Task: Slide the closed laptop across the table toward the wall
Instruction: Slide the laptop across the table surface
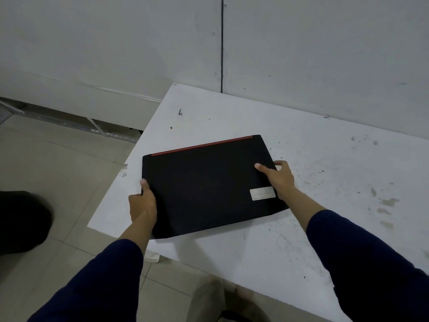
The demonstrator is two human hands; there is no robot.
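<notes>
Two hands grip the closed laptop on the white table: left hand at its left edge, right hand seemingly curled around the right edge, thumbs on the lid.

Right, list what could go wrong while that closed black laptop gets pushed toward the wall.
1. The closed black laptop with the red strip sits near the left edge of the white table; veering left could tip it off.
2. The left hand and right hand grip only the side edges, so uneven pushing may twist it.
3. Grit specks on the tabletop could scratch its underside.
</notes>
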